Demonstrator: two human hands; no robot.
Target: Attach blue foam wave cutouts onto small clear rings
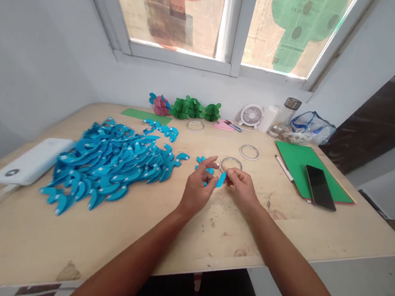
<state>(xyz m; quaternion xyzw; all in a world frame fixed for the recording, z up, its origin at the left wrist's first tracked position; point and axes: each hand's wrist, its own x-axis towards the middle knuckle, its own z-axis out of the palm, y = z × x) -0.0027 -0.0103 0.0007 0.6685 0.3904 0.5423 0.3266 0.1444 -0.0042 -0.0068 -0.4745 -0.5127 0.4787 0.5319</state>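
Between my hands is a small curved blue paper piece [221,179]. My right hand [242,187] pinches its right end between thumb and fingertips. My left hand [196,188] is at its left edge, thumb and a lower finger closed on it and the index finger raised; the exact contact is partly hidden. Just behind my left hand lie a few more blue paper pieces [201,160], partly covered by the fingers. A roll of narrow tape [232,159] lies flat right behind my fingertips. To the left spreads a large heap of blue paper pieces [118,158] with small white squares on them.
Two more tape rolls [249,152] [195,126] lie farther back. At right are a green sheet stack [303,160], a phone [319,186] and a white pen [284,168]. A white power bank [34,160] sits left. Paper ornaments [193,108] and a small fan [251,115] line the wall.
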